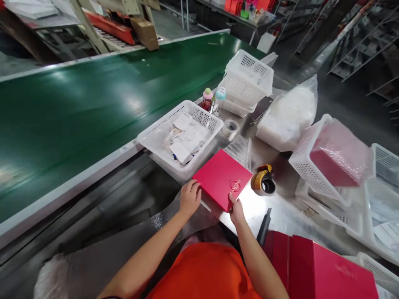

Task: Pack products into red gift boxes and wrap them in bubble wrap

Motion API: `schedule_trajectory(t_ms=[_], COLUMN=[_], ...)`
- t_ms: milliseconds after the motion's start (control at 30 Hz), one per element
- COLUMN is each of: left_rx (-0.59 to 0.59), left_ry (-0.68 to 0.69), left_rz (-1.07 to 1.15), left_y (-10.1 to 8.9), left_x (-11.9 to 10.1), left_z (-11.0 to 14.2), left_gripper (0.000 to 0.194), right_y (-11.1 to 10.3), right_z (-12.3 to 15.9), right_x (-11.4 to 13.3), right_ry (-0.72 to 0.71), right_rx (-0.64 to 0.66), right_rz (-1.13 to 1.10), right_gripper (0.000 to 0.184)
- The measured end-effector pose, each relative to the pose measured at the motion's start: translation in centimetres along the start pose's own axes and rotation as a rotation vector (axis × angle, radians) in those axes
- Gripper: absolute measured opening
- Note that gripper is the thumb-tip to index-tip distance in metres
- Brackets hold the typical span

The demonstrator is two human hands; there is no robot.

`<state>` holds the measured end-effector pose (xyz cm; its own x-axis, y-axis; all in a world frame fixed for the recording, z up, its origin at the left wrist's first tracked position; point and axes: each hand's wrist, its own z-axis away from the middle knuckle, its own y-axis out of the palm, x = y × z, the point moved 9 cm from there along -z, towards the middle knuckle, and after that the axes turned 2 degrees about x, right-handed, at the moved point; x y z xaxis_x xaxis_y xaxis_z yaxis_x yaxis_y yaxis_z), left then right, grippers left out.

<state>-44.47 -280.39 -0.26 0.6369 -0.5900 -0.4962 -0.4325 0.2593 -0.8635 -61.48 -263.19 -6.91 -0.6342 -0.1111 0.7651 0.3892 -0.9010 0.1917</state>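
Note:
A flat red gift box (222,176) with gold lettering lies in front of me, over a strip of clear bubble wrap (238,150). My left hand (190,198) grips its left corner, fingers bent at the edge. On the near right side, my right hand (237,209) holds the box with the thumb on top; its other fingers are mostly hidden. A tape dispenser (263,181) in yellow and black stands to the right of the box. Closer to me lies a dark, long-handled tool (264,224), its kind unclear.
Papers lie in a white basket (146,135) beside the green conveyor belt (93,99). Beyond are a clear tape roll (230,128), two bottles (207,99), and stacked baskets (249,81). At right sit a plastic bag (285,118), a basket with a wrapped red box (339,155), and more red boxes (330,270).

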Motion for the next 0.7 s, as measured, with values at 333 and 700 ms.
schedule_trajectory(t_ms=[333,700], left_rx=[0.222,0.601], left_ry=[-0.072,0.096], left_rz=[-0.159,-0.188], left_y=[1.3,4.5], left_x=[-4.1,-10.1], left_z=[-2.7,-2.9], left_gripper=[0.072,0.108], right_y=[-0.8,3.7], right_z=[0.6,-6.6], right_x=[0.1,21.2], right_ry=[0.006,-0.677], right_rx=[-0.063,-0.351], right_rz=[0.243,1.005], right_gripper=[0.060,0.092])
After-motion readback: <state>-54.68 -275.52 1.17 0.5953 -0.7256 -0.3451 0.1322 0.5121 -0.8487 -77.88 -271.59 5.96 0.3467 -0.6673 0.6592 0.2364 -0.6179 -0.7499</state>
